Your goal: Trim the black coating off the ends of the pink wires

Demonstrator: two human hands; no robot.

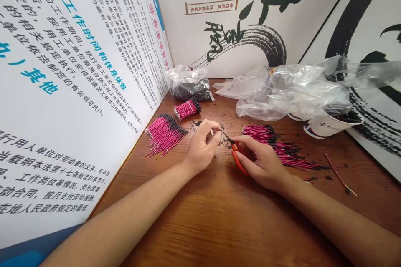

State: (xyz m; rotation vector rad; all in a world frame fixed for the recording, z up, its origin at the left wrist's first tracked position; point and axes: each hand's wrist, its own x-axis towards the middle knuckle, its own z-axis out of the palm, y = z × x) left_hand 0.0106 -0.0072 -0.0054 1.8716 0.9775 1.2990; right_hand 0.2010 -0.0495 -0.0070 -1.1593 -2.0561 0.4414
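My left hand (203,145) is closed in a pinch at the middle of the table. A short wire is mostly hidden in its fingers; a small pale end pokes out below the forefinger. In my right hand (263,162) is a pair of scissors (238,159) with red-orange handles. Its blade tips point left and meet the fingertips of my left hand. To the left lies a fanned pile of pink wires with black ends (166,135). Another loose pile of pink wires (290,156) lies beyond my right hand, partly covered by it.
A banded bundle of wires (187,109) and a clear bag of black pieces (190,85) stand at the back left. Plastic bags (288,89) cover paper cups (326,128) at the back right. One red wire (341,175) lies apart. Black scraps dot the wooden table (219,225); printed panels enclose it.
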